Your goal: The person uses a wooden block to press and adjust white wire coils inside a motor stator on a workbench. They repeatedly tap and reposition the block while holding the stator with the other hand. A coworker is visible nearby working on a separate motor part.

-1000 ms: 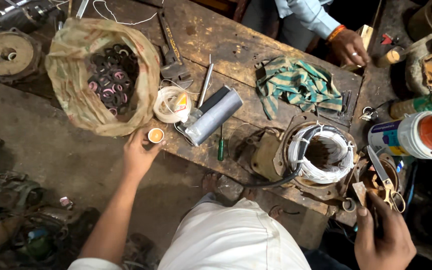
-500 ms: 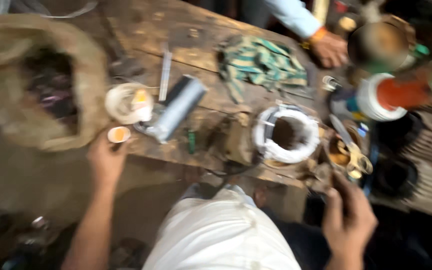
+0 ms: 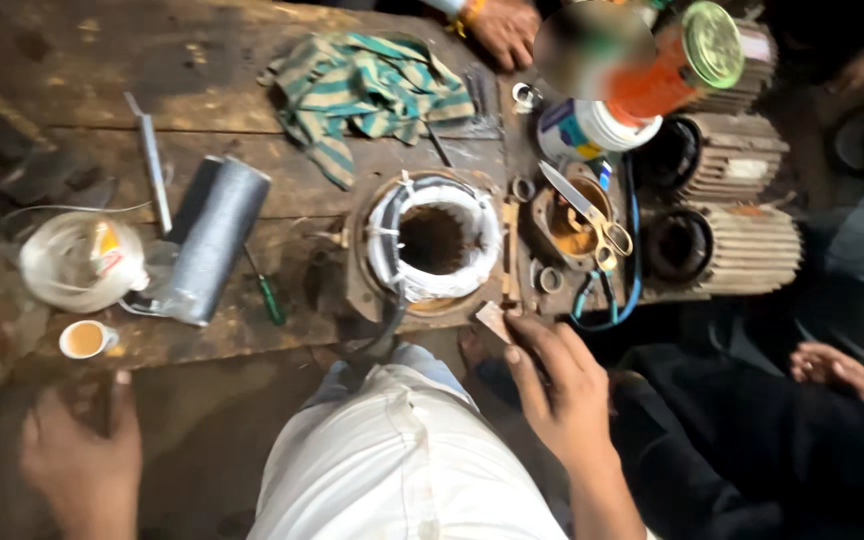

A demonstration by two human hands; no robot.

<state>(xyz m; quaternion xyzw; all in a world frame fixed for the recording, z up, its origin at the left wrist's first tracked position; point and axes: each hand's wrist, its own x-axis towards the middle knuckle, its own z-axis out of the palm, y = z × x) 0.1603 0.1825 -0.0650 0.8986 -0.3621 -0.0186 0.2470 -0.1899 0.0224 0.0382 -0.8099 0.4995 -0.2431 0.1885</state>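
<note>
Right hand (image 3: 552, 385), fingers loosely curled, fingertips on a small flat wooden piece (image 3: 493, 320) at 5 o'clock of the white-wound round motor stator (image 3: 434, 240). Left hand (image 3: 82, 460), blurred; grip cannot be told.

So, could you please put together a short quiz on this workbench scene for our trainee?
1. True or false: the right hand touches a small flat piece at the bench edge beside the motor stator.
2. What lies across the open housing right of the stator? A) scissors B) a hammer C) a wrench
3. What small thing stands on the bench nearest the left hand?

Key: 1 true; 2 A; 3 a small cup of brown liquid.
</note>
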